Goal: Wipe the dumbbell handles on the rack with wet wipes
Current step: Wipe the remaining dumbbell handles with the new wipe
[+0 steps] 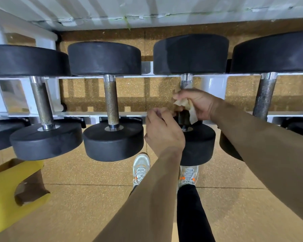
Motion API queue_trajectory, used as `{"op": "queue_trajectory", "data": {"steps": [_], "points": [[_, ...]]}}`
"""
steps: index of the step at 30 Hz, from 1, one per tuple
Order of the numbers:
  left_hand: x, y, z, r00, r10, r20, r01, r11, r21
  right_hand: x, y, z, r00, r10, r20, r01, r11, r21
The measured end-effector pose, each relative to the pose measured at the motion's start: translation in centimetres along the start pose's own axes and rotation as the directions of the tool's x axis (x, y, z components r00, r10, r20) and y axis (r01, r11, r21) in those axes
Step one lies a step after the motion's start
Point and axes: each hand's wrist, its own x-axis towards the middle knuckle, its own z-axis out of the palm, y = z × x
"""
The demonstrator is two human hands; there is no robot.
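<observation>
1. While the right hand (199, 103) wraps a crumpled wipe (187, 105) round the middle of one handle (186, 82), only that handle's bright upper end shows above the knuckles, at about 2 o'clock from the centre of the view. Fingers and thumb are curled close round wipe and bar together.
2. The left hand (163, 130) sits at 8 o'clock of the right, just beside the lower end of the same bar. Its fingers are curled, but it cannot be told whether they pinch a corner of the wipe or hold nothing.
3. This dumbbell lies across the white rack (73, 114), with its black ends at 12 and 6 o'clock.
4. Two speckled bars (111, 102) lie toward 9 o'clock. A darker, rougher bar (264, 98) lies at 3 o'clock.
5. A yellow block (10, 189) sits on the floor at 8 o'clock, and the person's shoes (141, 168) stand at 6 o'clock, right under the rack's front edge.
6. Risks, as I judge them:
   - The knurled steel may snag and shred the thin wipe, leaving scraps on the bar.
   - The ends by the collars may be missed, because the grip covers only the middle.
   - A hard twist could roll the dumbbell on its rails toward the feet.
</observation>
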Motion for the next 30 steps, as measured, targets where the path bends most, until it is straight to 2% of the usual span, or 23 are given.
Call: {"op": "queue_trajectory", "data": {"steps": [2,4,8,10,13,16,18,21,23,26,28,30], "points": [[0.0,0.0,0.0,1.000,-0.006,0.010,0.006,1.000,0.001,-1.1,0.7,0.5,0.992,0.037,-0.121,-0.052,0.991,-0.126],[0.0,0.1,-0.1,1.000,-0.005,0.005,0.005,1.000,-0.003,-1.5,1.6,0.9,0.982,-0.004,-0.191,-0.047,0.964,-0.263],[0.0,0.0,-0.1,1.000,0.012,-0.006,-0.012,1.000,0.009,-1.8,2.5,1.8,0.926,-0.173,-0.335,-0.067,0.798,-0.598],[0.0,0.1,-0.1,1.000,0.013,-0.008,-0.013,1.000,0.016,-2.4,2.9,2.0,0.885,-0.229,-0.405,-0.111,0.741,-0.663],[0.0,0.2,-0.3,1.000,0.011,-0.002,-0.011,1.000,0.017,-3.6,3.3,1.6,0.862,-0.315,-0.396,0.044,0.826,-0.562],[0.2,0.3,-0.4,0.999,-0.010,0.037,0.008,0.998,0.060,-4.8,3.1,0.4,0.821,-0.397,-0.410,0.082,0.792,-0.604],[0.4,0.7,-0.5,0.991,-0.040,0.128,0.017,0.984,0.177,-5.3,3.0,-0.4,0.782,-0.425,-0.456,0.107,0.812,-0.573],[1.1,1.1,-0.9,0.942,-0.116,0.315,0.020,0.957,0.291,-6.8,2.6,-1.2,0.737,-0.430,-0.522,0.230,0.885,-0.404],[2.1,1.2,-1.5,0.914,-0.138,0.381,0.073,0.981,0.180,-8.0,2.6,-1.0,0.744,-0.437,-0.505,0.328,0.898,-0.294],[2.7,2.2,-2.6,0.906,-0.045,0.420,0.107,0.987,-0.124,-9.9,2.7,0.4,0.839,-0.414,-0.354,0.421,0.905,-0.063],[2.7,3.3,-3.6,0.835,0.051,0.548,0.086,0.971,-0.221,-10.6,3.1,1.4,0.900,-0.364,-0.239,0.387,0.921,0.055],[3.2,3.7,-4.9,0.744,0.081,0.664,0.126,0.958,-0.258,-10.9,3.1,1.7,0.929,-0.336,-0.157,0.353,0.931,0.090]]}}
